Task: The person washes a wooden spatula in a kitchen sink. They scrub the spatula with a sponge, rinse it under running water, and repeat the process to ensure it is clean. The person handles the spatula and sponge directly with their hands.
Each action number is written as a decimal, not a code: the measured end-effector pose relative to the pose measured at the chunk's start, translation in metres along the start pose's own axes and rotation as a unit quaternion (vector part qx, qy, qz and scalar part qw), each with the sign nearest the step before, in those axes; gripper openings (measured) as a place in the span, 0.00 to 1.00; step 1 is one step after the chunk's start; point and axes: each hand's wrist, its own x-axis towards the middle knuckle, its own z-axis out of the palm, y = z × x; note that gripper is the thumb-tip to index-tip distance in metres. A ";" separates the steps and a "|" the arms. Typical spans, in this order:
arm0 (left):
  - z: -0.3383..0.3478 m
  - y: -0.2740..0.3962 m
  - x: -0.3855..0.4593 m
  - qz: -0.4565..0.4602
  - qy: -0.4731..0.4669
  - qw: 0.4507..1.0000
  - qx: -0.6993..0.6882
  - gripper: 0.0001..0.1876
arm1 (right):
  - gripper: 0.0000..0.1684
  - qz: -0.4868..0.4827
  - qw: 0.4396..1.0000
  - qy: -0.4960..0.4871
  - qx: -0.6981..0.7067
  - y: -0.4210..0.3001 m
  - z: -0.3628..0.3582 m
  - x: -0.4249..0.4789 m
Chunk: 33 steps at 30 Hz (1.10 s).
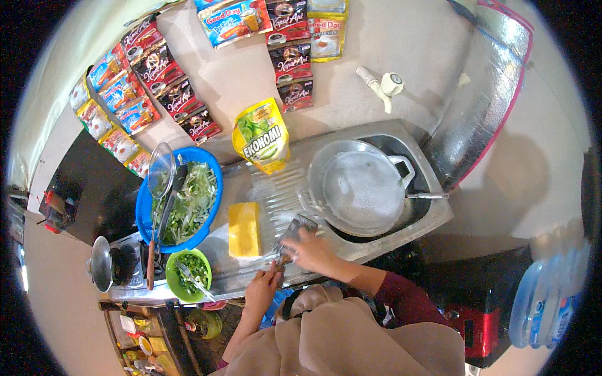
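Note:
My left hand (261, 287) is closed around the handle of a wide-bladed kitchen knife or cleaver (296, 228), held over the steel drainboard (225, 277). Against the blade lies my right hand (303, 249); whether it grips anything is unclear. Just left of the blade is a yellow sponge (244, 229). A large metal pan (362, 188) of cloudy, foamy water sits in the sink basin, to the right of my hands. An Ekonomi dish soap pouch (262, 136) stands at the back of the drainboard.
At left, a blue basket (214, 221) holds cut greens, with a strainer (162, 171) across it. In front sits a green bowl (171, 282) of chopped greens and a fork. A tap (388, 89) juts from the wall. Another utensil's handle (428, 195) crosses the sink's right rim.

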 end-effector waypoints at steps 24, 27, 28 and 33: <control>-0.006 -0.003 -0.006 -0.050 -0.043 0.998 -0.018 0.19 | 0.16 0.055 0.998 -0.015 0.022 0.023 0.022 0.034; -0.012 -0.001 0.000 -0.052 -0.046 0.997 -0.021 0.18 | 0.15 0.066 0.998 0.000 0.010 0.027 0.015 0.046; -0.012 -0.003 0.002 -0.046 -0.049 0.997 -0.022 0.18 | 0.15 0.018 0.999 -0.024 -0.010 0.009 0.023 0.034; 0.002 -0.013 -0.003 -0.060 -0.034 0.996 -0.056 0.16 | 0.14 0.091 0.996 0.003 -0.008 0.011 0.014 0.045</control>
